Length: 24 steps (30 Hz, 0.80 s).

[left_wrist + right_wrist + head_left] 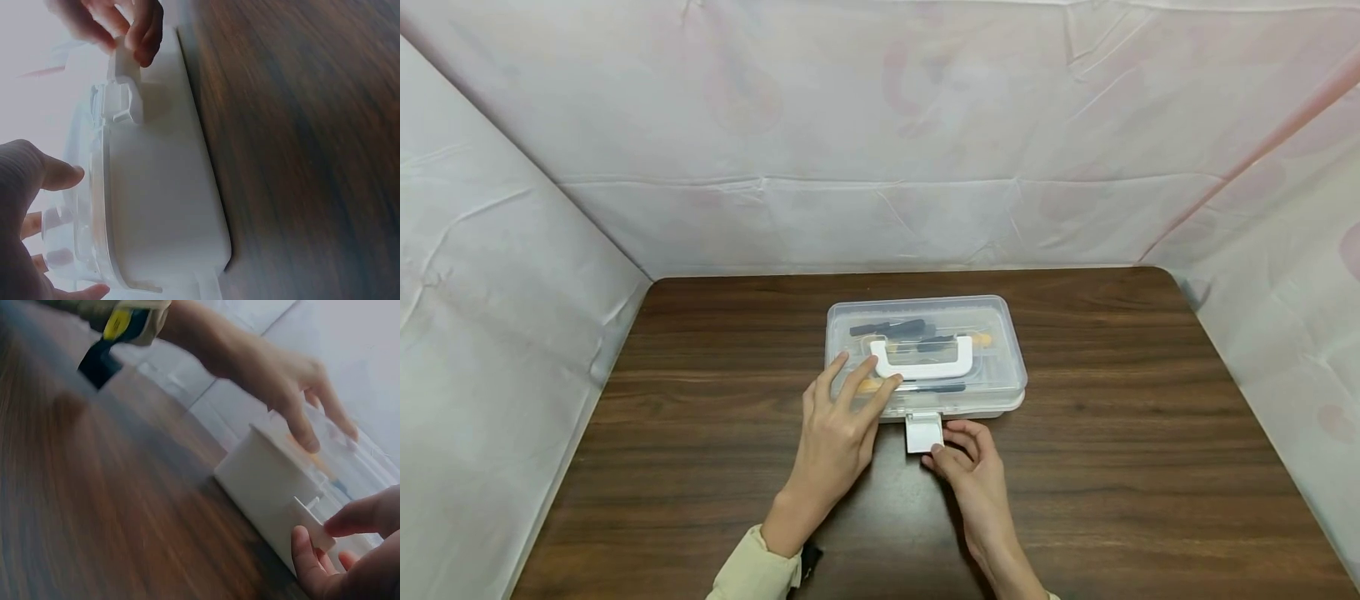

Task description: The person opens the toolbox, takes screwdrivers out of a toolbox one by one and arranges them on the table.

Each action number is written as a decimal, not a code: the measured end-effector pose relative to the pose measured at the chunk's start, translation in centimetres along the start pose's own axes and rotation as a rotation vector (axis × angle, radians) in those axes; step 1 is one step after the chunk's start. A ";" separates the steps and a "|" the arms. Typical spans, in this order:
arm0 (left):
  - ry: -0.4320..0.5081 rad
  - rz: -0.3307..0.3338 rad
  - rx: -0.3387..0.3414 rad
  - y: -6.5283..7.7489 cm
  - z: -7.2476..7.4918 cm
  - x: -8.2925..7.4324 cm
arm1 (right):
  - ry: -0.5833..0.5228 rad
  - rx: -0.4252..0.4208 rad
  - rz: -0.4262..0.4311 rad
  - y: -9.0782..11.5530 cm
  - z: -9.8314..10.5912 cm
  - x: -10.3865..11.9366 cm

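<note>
A plastic storage box (162, 206) with a clear lid (996, 367) lies on the table. Its lid is down, and a white carrying handle (925, 370) is on top. My left hand (835, 437) rests its spread fingertips on the lid, left of the handle. At the front edge, a white latch (923, 435) sticks out toward me, swung away from the box wall. My right hand (979, 479) pinches this latch between thumb and fingers, seen also in the right wrist view. Dark-handled and yellow-orange tools (906, 328) show through the lid; their exact kinds are unclear.
The dark wood-grain table (1135, 442) extends around the box. Pale fabric walls (880, 125) enclose the back and both sides. A black strap (103, 365) circles the left wrist below a light sleeve (756, 567).
</note>
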<state>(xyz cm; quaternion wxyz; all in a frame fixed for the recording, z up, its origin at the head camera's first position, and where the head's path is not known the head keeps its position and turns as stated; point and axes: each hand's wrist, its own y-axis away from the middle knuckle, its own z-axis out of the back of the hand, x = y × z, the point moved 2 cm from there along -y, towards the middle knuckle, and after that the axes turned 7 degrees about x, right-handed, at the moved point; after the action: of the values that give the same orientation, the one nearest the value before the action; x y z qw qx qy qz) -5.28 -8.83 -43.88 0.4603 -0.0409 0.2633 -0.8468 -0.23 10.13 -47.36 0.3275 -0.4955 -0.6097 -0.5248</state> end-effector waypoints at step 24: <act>0.023 0.009 -0.014 0.1 -0.3 0.1 | 0.560 -0.224 0.301 -1.6 -0.6 -1.3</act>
<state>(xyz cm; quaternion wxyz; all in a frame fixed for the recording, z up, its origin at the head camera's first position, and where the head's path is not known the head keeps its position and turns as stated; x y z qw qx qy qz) -5.40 -8.84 -44.23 0.4607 -0.0331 0.2747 -0.8433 -1.45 9.30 -48.98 0.4997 -0.4495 -0.3543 -0.6502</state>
